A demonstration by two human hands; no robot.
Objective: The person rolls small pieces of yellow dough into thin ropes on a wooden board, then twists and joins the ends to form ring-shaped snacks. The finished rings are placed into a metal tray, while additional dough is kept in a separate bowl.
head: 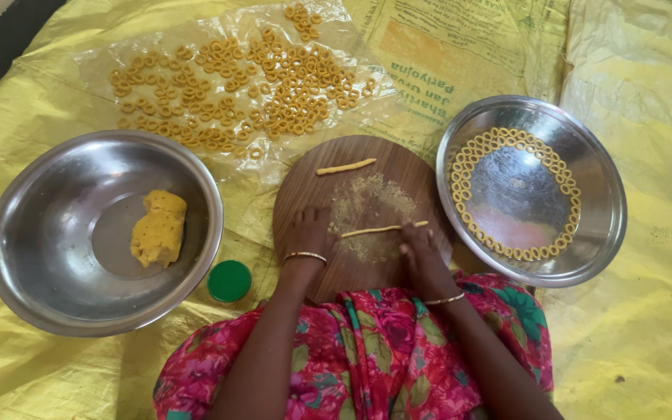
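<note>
Right hand (421, 250) on dough strip (383, 229)

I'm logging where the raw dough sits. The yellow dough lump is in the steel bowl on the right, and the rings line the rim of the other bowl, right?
Not quite: the head view shows the dough lump in the left steel bowl. The rings line the right bowl.
</note>
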